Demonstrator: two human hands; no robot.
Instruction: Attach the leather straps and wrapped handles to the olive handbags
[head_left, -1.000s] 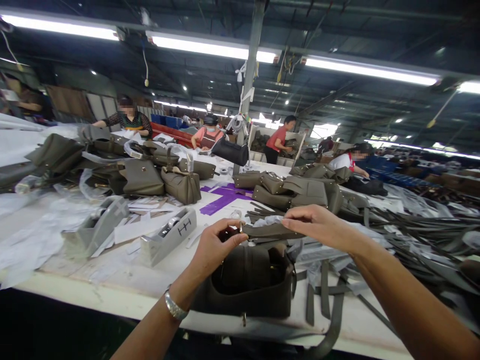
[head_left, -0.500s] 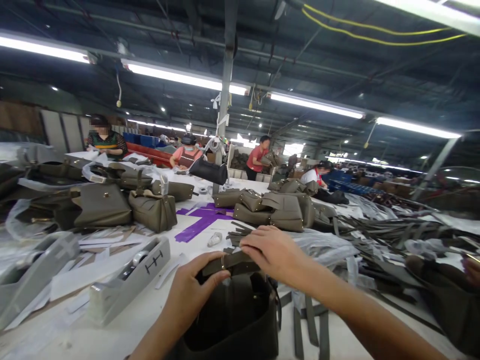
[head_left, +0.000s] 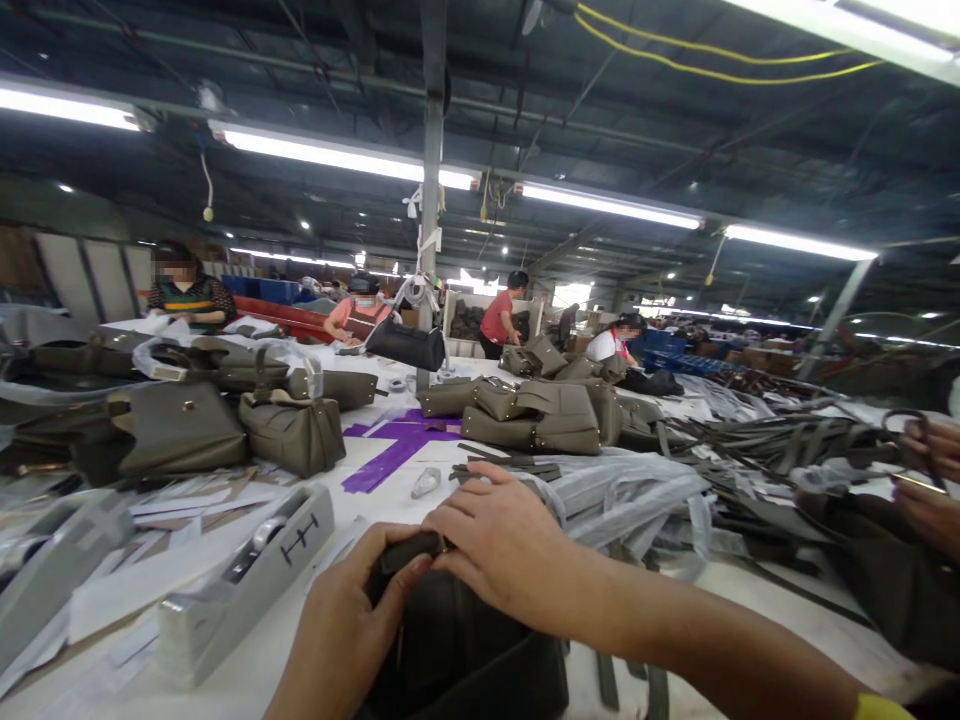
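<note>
A dark olive handbag (head_left: 487, 650) stands in front of me at the bottom centre, its opening partly covered by my arms. My left hand (head_left: 345, 610) pinches the bag's strap (head_left: 405, 552) between thumb and fingers. Right beside it, my right hand (head_left: 499, 535) closes over the same strap, close to a small metal fitting. The right fingertips meet the left thumb there, and the hand hides most of that spot.
Two grey tape dispensers (head_left: 247, 580) stand at the left among paper scraps. Finished-looking olive bags (head_left: 540, 415) lie across the table, with purple strips (head_left: 397, 450) between them. Dark straps and clear plastic wrap (head_left: 630, 490) spread to the right. Another person's hand (head_left: 926, 500) works at the right edge.
My right hand has slid left along the strap to meet my left hand. The strap section that showed between the hands is now covered. The view has shifted slightly.
</note>
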